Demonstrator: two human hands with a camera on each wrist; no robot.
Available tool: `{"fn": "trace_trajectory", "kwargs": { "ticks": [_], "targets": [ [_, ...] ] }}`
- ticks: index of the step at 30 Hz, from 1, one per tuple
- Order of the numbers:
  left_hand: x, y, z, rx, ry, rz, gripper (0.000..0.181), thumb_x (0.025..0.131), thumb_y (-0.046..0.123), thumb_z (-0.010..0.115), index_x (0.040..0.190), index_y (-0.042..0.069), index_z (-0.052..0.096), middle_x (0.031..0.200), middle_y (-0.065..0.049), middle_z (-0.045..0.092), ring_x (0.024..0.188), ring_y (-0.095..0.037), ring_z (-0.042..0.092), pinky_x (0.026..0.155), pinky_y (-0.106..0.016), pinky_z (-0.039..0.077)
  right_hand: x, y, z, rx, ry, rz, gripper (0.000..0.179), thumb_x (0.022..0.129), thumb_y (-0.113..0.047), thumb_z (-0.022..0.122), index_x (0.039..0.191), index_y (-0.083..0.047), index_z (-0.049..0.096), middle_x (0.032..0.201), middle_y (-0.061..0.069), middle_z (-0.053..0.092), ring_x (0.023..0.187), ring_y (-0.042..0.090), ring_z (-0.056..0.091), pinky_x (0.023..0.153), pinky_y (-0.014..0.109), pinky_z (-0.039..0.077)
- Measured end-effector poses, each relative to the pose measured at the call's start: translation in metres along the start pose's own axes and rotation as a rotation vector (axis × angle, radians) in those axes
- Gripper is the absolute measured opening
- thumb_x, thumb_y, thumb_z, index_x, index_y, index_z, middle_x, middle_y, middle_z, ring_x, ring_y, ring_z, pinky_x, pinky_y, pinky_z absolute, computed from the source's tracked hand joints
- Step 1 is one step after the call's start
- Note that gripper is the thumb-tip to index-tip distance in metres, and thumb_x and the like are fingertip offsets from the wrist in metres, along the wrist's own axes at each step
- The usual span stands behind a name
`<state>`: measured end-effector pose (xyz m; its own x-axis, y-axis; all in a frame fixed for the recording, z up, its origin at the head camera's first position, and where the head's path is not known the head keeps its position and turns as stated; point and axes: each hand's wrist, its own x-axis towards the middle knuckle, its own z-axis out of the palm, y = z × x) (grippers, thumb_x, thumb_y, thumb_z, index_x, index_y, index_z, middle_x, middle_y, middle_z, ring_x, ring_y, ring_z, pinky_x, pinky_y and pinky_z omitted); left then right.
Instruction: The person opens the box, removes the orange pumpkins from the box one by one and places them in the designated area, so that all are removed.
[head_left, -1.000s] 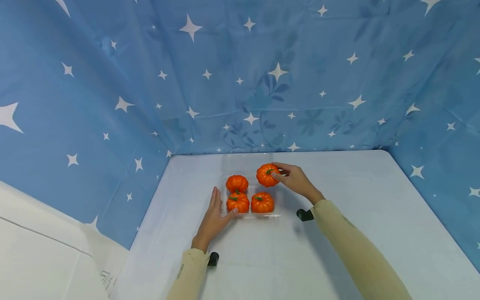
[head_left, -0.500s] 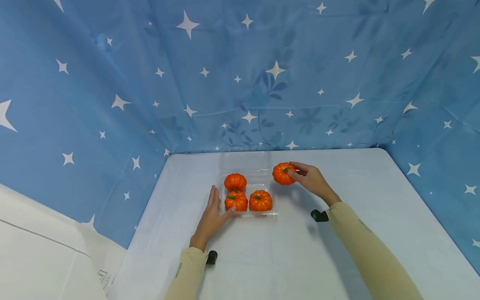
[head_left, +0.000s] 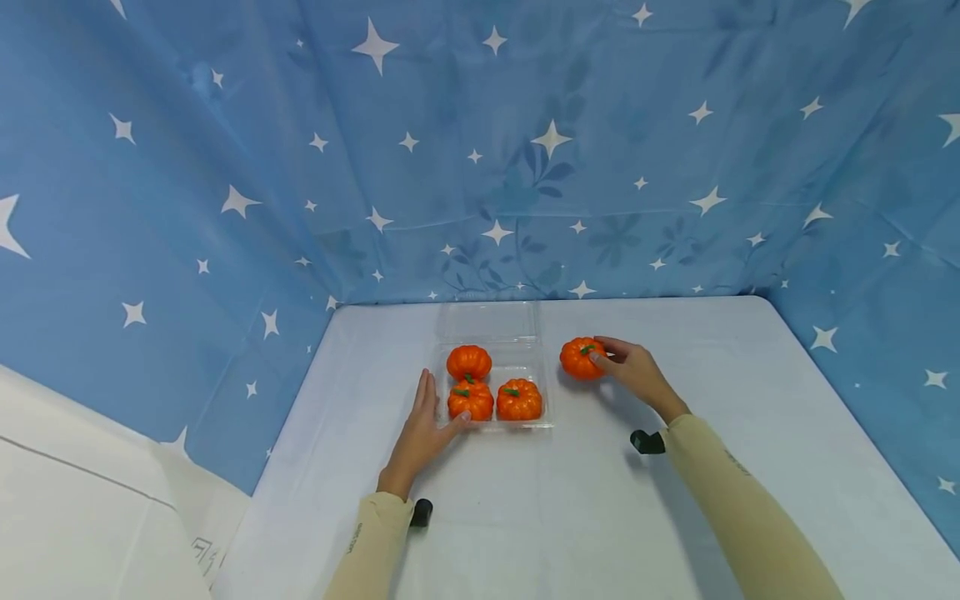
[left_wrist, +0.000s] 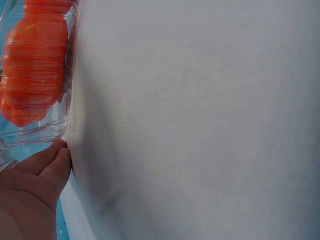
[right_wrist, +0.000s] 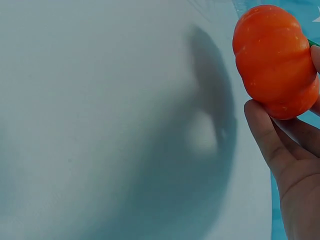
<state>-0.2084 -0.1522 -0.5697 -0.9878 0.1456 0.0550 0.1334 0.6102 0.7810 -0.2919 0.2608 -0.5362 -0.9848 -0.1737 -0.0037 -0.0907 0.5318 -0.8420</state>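
Observation:
My right hand grips a small orange toy pumpkin with a green stem, low over the table just right of a clear plastic box. In the right wrist view, the fingers lie against the underside of the pumpkin and its shadow falls on the tabletop. The clear box has three similar pumpkins inside: one back left, one front left, one front right. Straight fingers of my left hand lie along the box's left side, the thumb at its front edge.
The box's clear lid is folded back toward the far table edge. A white-covered table carries everything. Blue star-patterned cloth hangs behind and at both sides. Black wrist devices sit below both sleeves.
The right hand has carried its pumpkin from over the box's back right to the right, past the box's side, and then lower toward the table. The left hand stays at the box.

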Motion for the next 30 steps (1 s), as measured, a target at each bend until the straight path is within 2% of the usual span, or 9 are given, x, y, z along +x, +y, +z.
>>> {"fn": "trace_trajectory", "kwargs": {
  "ticks": [10, 16, 21, 30],
  "targets": [
    [-0.001, 0.002, 0.002, -0.003, 0.003, -0.001, 0.115, 0.097, 0.059, 0.073, 0.171, 0.0, 0.007, 0.18, -0.01, -0.002, 0.149, -0.039, 0.045, 0.124, -0.052, 0.03, -0.001, 0.006, 0.02, 0.008, -0.03, 0.063, 0.066, 0.11, -0.039, 0.062, 0.159, 0.002, 0.047, 0.155, 0.03, 0.051, 0.14, 0.049, 0.049, 0.113, 0.06, 0.046],
    [-0.001, 0.003, 0.001, 0.005, 0.003, -0.014, 0.115, 0.097, 0.061, 0.073, 0.171, 0.002, 0.008, 0.18, -0.007, -0.003, 0.15, -0.037, 0.044, 0.125, -0.051, 0.029, 0.003, 0.008, 0.032, 0.019, 0.023, 0.054, 0.063, 0.111, -0.035, 0.062, 0.158, 0.004, 0.047, 0.153, 0.03, 0.054, 0.138, 0.047, 0.052, 0.112, 0.058, 0.047],
    [0.0, 0.001, 0.001, 0.002, 0.004, -0.039, 0.116, 0.096, 0.063, 0.073, 0.172, 0.005, 0.008, 0.18, -0.003, -0.003, 0.15, -0.035, 0.045, 0.125, -0.05, 0.028, 0.005, 0.008, 0.041, 0.024, 0.057, 0.047, 0.063, 0.112, -0.035, 0.059, 0.159, 0.005, 0.045, 0.158, 0.028, 0.05, 0.14, 0.046, 0.052, 0.112, 0.056, 0.049],
    [0.0, 0.0, 0.0, -0.032, 0.0, -0.01, 0.114, 0.098, 0.058, 0.073, 0.172, 0.003, 0.006, 0.18, -0.006, -0.003, 0.15, -0.037, 0.045, 0.124, -0.052, 0.031, 0.002, 0.007, 0.046, 0.035, 0.084, 0.067, 0.071, 0.113, -0.041, 0.053, 0.166, 0.003, 0.033, 0.161, 0.029, 0.044, 0.142, 0.046, 0.05, 0.112, 0.057, 0.048]
  ]
}}
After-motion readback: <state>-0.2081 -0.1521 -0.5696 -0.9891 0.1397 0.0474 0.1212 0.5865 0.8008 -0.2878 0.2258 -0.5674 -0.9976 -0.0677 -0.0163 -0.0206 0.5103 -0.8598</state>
